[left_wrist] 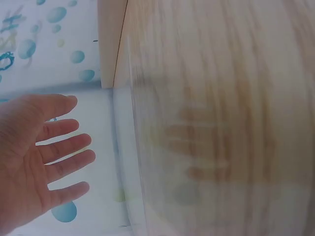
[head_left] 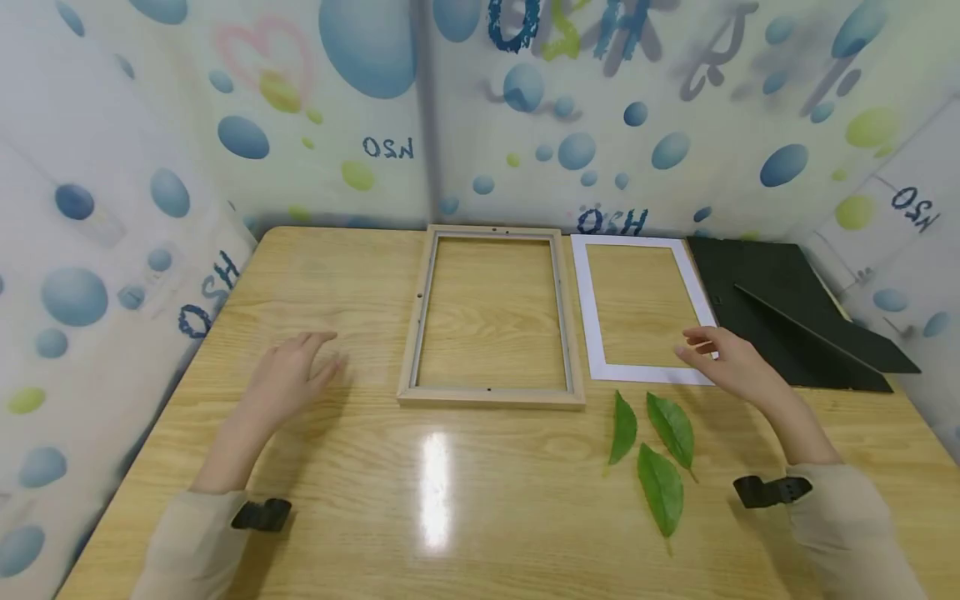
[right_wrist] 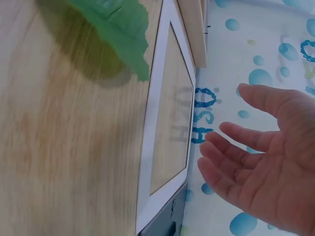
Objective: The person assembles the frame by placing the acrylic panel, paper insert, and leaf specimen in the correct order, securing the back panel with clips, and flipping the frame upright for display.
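My left hand (head_left: 288, 379) hovers above the left part of the table, left of a pale wooden frame (head_left: 491, 399); its fingers are spread and hold nothing in the left wrist view. My right hand (head_left: 731, 362) hangs over the lower right corner of a white mat border (head_left: 581, 308), fingers relaxed and slightly bent, with nothing in them. Below that border lie several green leaves: a narrow leaf (head_left: 624, 427), an upper right leaf (head_left: 672, 429) and a lower leaf (head_left: 661, 487). At the far right is a black backing board (head_left: 757, 258) with its stand flap (head_left: 825, 329) raised.
The wooden table (head_left: 360, 517) meets a patterned curtain (head_left: 510, 150) at the back and sides. In the left wrist view, a faint straight edge and the hand's reflection show on the table surface; whether a clear sheet lies there I cannot tell.
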A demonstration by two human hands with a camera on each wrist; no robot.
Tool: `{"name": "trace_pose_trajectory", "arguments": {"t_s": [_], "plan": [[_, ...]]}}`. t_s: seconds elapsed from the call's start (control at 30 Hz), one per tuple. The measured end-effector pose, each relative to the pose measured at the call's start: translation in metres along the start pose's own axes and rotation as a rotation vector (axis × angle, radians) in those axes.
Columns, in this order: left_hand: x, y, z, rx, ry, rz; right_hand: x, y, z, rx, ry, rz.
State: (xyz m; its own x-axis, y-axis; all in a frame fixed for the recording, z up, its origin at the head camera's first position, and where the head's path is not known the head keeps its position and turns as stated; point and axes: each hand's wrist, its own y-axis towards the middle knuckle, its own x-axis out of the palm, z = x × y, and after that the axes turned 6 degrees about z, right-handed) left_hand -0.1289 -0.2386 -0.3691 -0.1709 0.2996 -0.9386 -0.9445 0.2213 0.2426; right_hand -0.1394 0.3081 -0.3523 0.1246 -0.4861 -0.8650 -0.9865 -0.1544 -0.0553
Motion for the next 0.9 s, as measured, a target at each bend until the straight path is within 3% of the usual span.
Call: {"name": "trace_pose_trajectory", "arguments": {"t_s": [0.4, 0.9], "plan": [[-0.003, 0.009, -0.006, -0.121, -0.094, -0.092, 0.008, 0.017, -0.016, 0.046, 0.059, -0.088], [0.001, 0.019, -0.026, -0.245, -0.075, -0.16, 0.032, 0.038, -0.045, 0.017, 0.098, -0.118]]}}
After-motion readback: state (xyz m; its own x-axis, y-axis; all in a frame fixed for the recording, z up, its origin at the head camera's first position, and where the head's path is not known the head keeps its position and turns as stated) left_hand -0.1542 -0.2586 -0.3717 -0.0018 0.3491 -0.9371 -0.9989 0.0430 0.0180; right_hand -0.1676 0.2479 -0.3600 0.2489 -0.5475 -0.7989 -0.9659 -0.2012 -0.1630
